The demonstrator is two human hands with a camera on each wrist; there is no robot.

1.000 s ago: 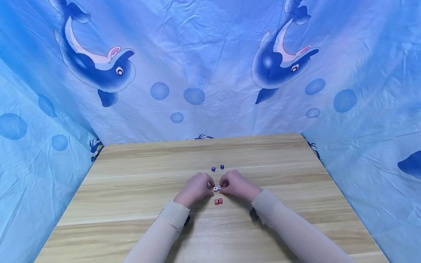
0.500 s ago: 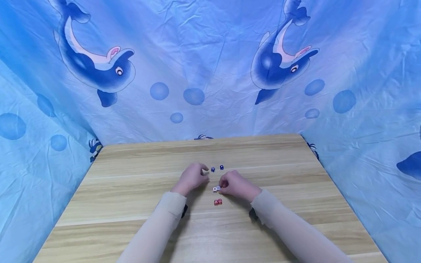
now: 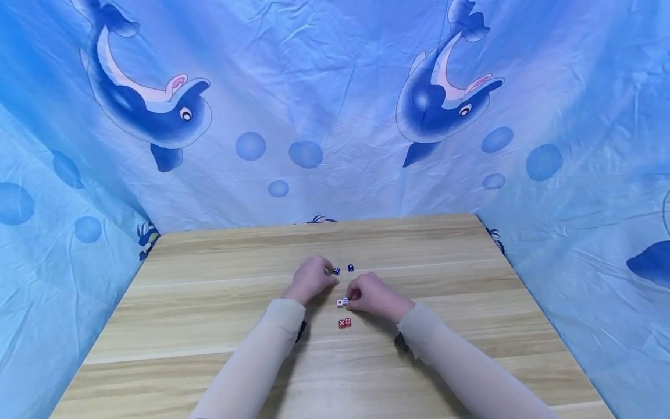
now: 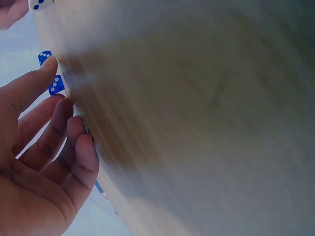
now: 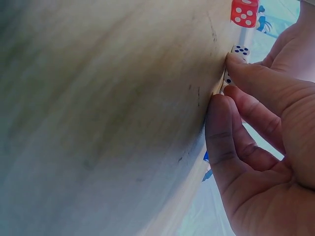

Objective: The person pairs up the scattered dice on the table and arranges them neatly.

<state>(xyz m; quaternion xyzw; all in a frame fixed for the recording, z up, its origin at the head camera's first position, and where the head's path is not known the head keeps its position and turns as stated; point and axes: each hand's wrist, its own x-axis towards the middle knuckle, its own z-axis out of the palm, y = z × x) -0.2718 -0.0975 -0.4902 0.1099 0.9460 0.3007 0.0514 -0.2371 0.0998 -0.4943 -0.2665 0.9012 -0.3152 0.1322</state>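
Observation:
Two blue dice lie on the wooden table, and my left hand is at the left blue die. In the left wrist view, thumb and index finger stand on either side of a blue die, with a small gap at the thumb. The other blue die sits slightly to the right. Nearer me, my right hand pinches the right one of two white dice between thumb and index finger. The left white die is right beside it. In the right wrist view the fingers partly cover the pinched die.
Two red dice lie side by side nearer me than the white ones. The wooden table reaches back to a blue cloth backdrop printed with dolphins and bubbles. More cloth hangs along both sides.
My left hand has left the white dice and moved away from me to the left blue die, its spread fingers now closer around it. My right hand has stayed at the white dice.

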